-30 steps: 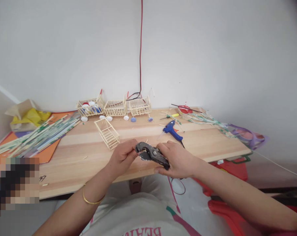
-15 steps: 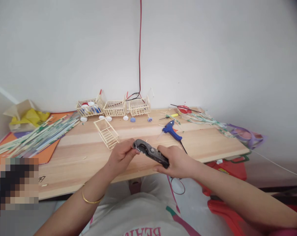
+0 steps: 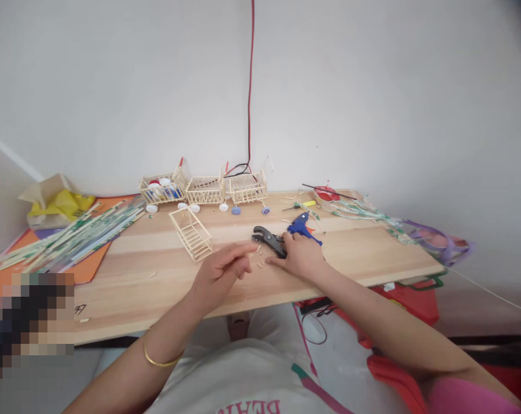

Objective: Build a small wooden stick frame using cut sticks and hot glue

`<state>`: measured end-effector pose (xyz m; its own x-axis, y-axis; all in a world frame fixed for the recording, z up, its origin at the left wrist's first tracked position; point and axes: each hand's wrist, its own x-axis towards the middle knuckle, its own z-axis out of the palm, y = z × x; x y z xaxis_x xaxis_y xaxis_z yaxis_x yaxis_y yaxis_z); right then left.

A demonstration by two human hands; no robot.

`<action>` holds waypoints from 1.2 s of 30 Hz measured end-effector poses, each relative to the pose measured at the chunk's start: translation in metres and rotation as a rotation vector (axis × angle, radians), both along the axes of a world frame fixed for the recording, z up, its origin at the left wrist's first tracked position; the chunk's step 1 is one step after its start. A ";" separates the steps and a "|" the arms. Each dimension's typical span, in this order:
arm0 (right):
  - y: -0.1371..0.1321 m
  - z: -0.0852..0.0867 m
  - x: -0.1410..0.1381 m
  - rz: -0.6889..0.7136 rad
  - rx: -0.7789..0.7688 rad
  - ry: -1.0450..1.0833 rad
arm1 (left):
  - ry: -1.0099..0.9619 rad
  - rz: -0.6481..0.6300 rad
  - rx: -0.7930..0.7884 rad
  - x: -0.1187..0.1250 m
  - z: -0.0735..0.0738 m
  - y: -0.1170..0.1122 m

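Note:
My right hand (image 3: 303, 256) is closed around the handle of a black pair of hand cutters (image 3: 269, 238), which is down at the tabletop with its curved jaw pointing left. My left hand (image 3: 223, 273) hovers close by, index finger stretched toward the cutters and the other fingers partly curled; nothing shows in it. Several short cut stick pieces (image 3: 261, 265) lie between the hands. Left of them rests a small frame of pale sticks (image 3: 191, 234) with crossbars. Just behind my right hand is a blue glue gun (image 3: 302, 226), partly covered by the fingers.
Small stick carts (image 3: 205, 191) on round wheels line the wall, one filled with caps. A bundle of long sticks (image 3: 83, 233) covers an orange board (image 3: 97, 263) at left. A yellow-handled tool (image 3: 307, 203) and red dish (image 3: 327, 194) sit back right. A pixelated patch (image 3: 27, 316) hides the lower left.
The cutters have gone from mid-air between my hands down to the table near the glue gun. My left hand has come off the jaw, its index finger now extended.

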<state>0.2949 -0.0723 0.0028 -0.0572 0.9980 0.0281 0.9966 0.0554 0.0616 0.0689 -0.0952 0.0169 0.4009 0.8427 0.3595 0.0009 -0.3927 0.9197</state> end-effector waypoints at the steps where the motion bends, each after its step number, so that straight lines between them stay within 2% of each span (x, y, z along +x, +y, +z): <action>1: 0.002 -0.002 -0.001 -0.005 0.011 -0.002 | -0.006 -0.006 -0.002 0.000 0.000 0.000; 5: 0.010 -0.007 -0.005 -0.030 0.060 0.058 | -0.066 -0.011 -0.131 0.003 0.002 0.000; 10: 0.009 -0.008 -0.006 0.010 0.174 0.144 | -0.157 -0.038 -0.243 0.007 0.000 -0.001; 14: 0.004 -0.002 -0.001 0.050 0.099 0.138 | -0.196 -0.021 -0.283 0.009 -0.001 -0.001; 18: 0.004 0.002 0.002 0.025 0.002 0.091 | -0.199 0.013 -0.304 0.010 -0.002 -0.002; 23: -0.002 0.006 -0.004 -0.009 -0.064 0.078 | -0.242 0.034 -0.218 0.011 0.000 -0.004; 26: -0.010 0.009 -0.003 0.047 -0.060 0.205 | -0.263 0.073 -0.149 0.009 0.005 -0.005; 30: -0.027 0.019 0.005 0.180 0.031 0.535 | -0.250 0.163 -0.089 0.009 0.009 -0.005; 33: -0.046 0.029 0.005 0.243 0.099 0.746 | -0.243 0.202 -0.167 0.011 0.008 -0.006; 36: -0.064 0.037 0.000 0.268 0.061 0.838 | -0.213 0.237 -0.228 0.015 0.009 -0.008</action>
<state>0.2948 -0.1362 0.0401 -0.2255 0.9493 0.2190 0.6694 0.3143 -0.6731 0.0835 -0.1035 0.0258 0.1225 0.9706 0.2070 -0.1336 -0.1906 0.9725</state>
